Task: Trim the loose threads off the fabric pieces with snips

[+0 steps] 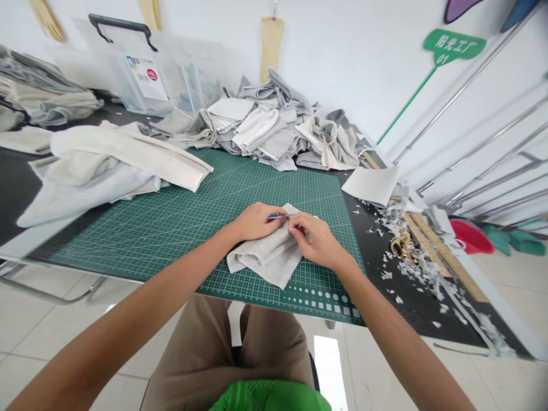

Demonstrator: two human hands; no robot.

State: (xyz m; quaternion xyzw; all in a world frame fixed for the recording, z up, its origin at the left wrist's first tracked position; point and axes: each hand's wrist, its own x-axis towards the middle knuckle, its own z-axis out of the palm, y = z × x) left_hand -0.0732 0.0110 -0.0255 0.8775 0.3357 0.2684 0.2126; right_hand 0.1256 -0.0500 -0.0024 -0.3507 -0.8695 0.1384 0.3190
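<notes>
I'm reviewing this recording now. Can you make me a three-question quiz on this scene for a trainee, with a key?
1. Multiple choice: what lies beneath the light grey cloth that the left hand and right hand are touching?
A) a red tray
B) a green cutting mat
C) a cardboard sheet
2. True or false: the gold-handled scissors lie among light-coloured scraps.
3. Fill in the blank: the labelled clear plastic box at the back left has a ____ handle.

Key: 1. B; 2. true; 3. black
</notes>
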